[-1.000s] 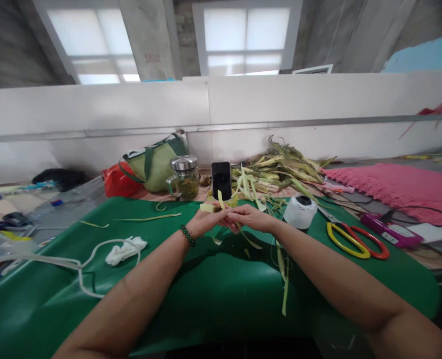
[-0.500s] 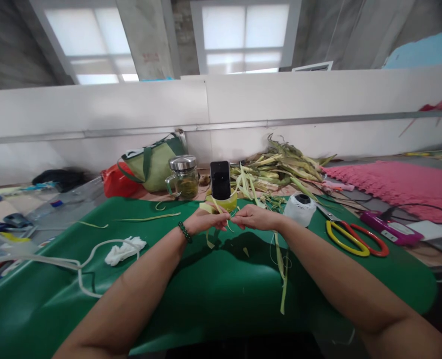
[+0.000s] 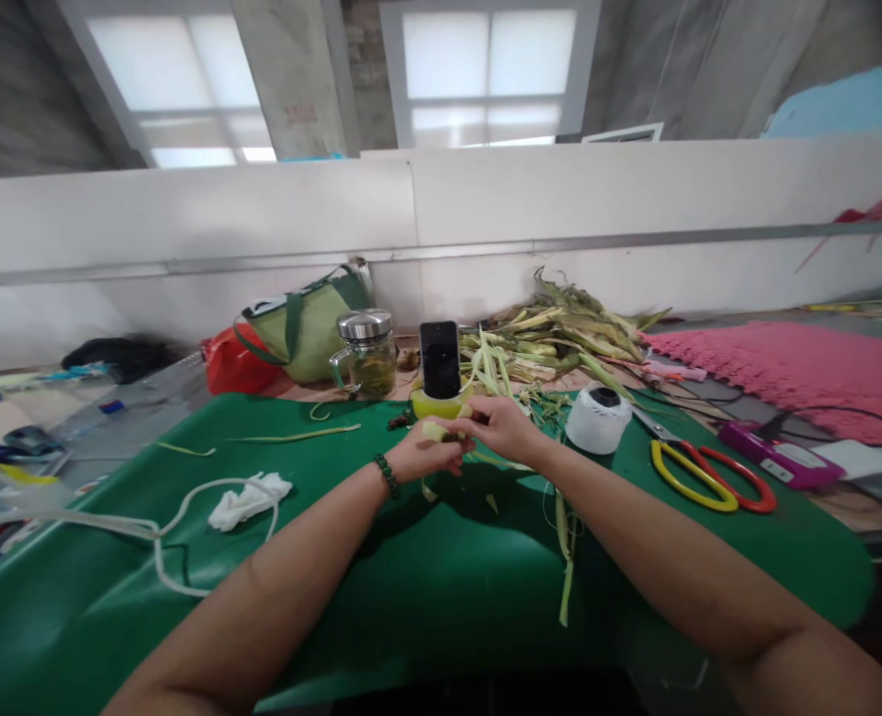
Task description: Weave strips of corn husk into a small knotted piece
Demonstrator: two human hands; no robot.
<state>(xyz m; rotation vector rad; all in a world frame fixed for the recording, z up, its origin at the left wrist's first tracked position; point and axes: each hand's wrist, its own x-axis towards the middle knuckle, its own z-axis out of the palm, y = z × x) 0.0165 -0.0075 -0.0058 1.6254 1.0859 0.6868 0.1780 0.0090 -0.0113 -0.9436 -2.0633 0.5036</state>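
Note:
My left hand (image 3: 420, 454), with a dark green bead bracelet at the wrist, is closed on a pale green leaf strip (image 3: 435, 431) that looks like plant husk. Touching it from the right, my right hand (image 3: 506, 430) pinches the same strip near the left fingertips. The exact grip is partly hidden by the fingers. Part of a strip trails out below the right hand. Just behind the hands, a dark phone (image 3: 441, 360) stands upright in a yellow-green holder (image 3: 438, 405). Small leaf scraps (image 3: 492, 503) lie on the green mat (image 3: 441, 577) below.
A heap of green husks (image 3: 575, 323) lies at the back, beside a glass mug (image 3: 373, 370) and a green bag (image 3: 298, 338). To the right are a white thread spool (image 3: 599, 420), scissors (image 3: 698, 477) and a purple device (image 3: 780, 455). A white cable (image 3: 161, 537) crosses the left side.
My left hand has turned and shifted slightly right and down. My right hand has moved a little up and left, now overlapping the left fingers. The long strip ends between the hands show less.

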